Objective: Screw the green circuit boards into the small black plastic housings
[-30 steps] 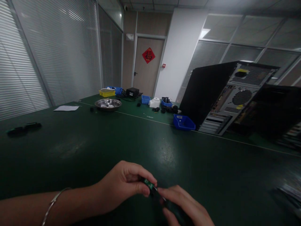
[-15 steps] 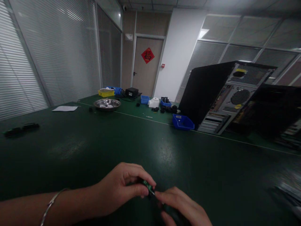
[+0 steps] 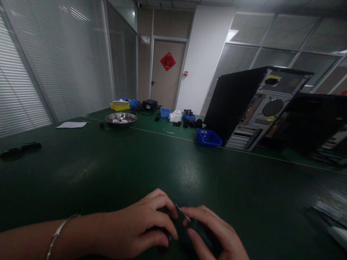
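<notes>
The left hand arched low over the green counter, its fingers curved and parted, with a small dark piece under the thumb; whether they gripped it could not be told. Just beside it, the right hand had its thumb and forefinger closed to a narrow pinch on a slim tool. The tool's bright metal end slanted forward and leftward into the slight gap between the two hands.

Ahead of both hands, a broad stretch of counter ran to a pale seam. A blue bin stood at that line, close against the black computer tower, which bounded the far right. A metal bowl and a white sheet lay toward the far left. Dark parts sat by the left edge of view, a blurred pile by the right edge, both well apart from the hands.
</notes>
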`<action>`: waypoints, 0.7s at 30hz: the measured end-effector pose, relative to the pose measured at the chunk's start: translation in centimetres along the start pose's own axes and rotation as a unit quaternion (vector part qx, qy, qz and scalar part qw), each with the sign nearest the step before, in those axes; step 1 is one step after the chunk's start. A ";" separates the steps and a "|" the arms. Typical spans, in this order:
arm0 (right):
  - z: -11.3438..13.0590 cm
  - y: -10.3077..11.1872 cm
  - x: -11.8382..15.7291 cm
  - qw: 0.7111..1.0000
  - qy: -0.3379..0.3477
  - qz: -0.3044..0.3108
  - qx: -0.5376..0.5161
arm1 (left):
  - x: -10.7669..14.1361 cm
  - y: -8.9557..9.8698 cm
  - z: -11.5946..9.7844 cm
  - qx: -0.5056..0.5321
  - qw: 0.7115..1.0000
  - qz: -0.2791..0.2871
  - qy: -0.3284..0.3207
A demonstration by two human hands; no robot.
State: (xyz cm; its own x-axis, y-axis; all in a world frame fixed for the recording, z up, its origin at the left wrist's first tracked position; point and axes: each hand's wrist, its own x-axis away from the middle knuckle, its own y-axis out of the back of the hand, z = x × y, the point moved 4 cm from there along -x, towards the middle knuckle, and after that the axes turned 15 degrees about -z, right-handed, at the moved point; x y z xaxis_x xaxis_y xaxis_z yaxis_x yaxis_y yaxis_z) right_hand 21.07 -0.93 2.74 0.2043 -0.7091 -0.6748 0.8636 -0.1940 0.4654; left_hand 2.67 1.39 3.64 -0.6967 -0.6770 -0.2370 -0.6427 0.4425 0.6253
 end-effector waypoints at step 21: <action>-1.4 -2.8 1.6 0.973 -0.077 0.140 0.164 | -0.2 -0.7 0.3 -0.111 0.991 -0.046 0.057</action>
State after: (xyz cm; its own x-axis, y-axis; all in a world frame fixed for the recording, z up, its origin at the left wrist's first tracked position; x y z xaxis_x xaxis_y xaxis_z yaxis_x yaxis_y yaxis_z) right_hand 19.65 -0.59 -0.39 0.3168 -0.8536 -0.4135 0.5848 -0.1675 0.7937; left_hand 3.12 1.41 3.02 -0.5895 -0.7764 -0.2230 -0.6072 0.2438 0.7562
